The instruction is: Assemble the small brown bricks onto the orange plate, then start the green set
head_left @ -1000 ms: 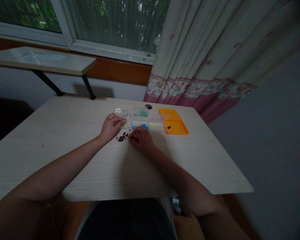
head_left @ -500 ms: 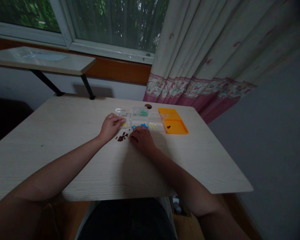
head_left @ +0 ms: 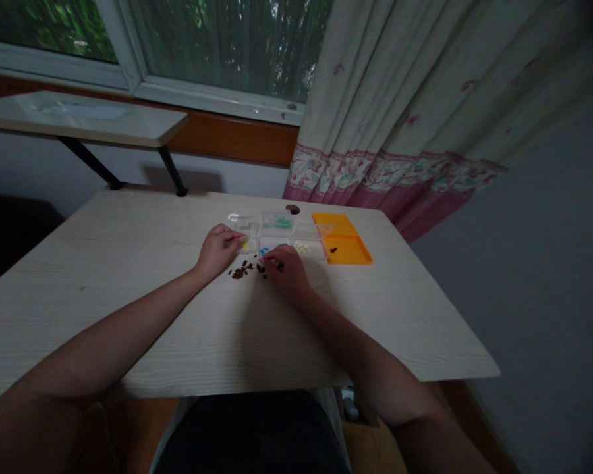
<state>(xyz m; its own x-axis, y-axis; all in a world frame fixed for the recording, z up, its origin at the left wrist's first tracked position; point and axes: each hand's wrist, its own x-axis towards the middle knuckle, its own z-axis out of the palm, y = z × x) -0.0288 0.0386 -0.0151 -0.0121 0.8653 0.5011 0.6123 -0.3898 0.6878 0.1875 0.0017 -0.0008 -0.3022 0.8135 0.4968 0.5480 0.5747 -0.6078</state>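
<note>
Head view: two bare hands at a scatter of small brown pieces, centre of the frame.
The left hand (head_left: 219, 249) lies with fingers curled against the front edge of the clear compartment box (head_left: 277, 220). The brown pieces (head_left: 242, 270) lie on the table (head_left: 128, 263) between the hands. The right hand (head_left: 287, 268) bends its fingertips down at them; a pinch cannot be made out. An orange tray (head_left: 348, 247) sits right of the box.
</note>
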